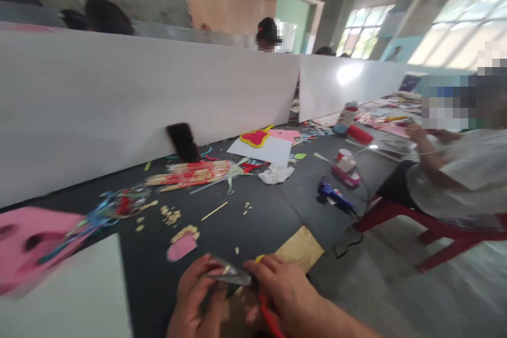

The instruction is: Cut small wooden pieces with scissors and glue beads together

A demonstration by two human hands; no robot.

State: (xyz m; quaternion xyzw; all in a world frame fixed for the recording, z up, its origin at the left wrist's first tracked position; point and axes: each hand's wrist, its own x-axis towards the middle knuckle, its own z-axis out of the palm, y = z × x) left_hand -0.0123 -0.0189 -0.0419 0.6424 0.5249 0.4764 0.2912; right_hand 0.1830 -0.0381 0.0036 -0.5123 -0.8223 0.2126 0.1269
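Both my hands are at the bottom middle of the head view, over the dark table (257, 216). My left hand (196, 298) and my right hand (283, 288) pinch the two ends of a small clear plastic wrapper (228, 273) between them. A red handle (270, 319), maybe scissors, hangs under my right hand. A brown paper piece (299, 248) lies just beyond my right hand. A small pink foam cut-out (181, 247) lies just past my left hand.
A white partition board (138, 100) runs along the table's far side, a black phone (183, 142) leaning on it. Stick bundles (190, 173), ribbons, a blue glue gun (335, 196), pink foam (24, 243) and white card (67, 296) lie about. Another person sits at right on a red chair (431, 227).
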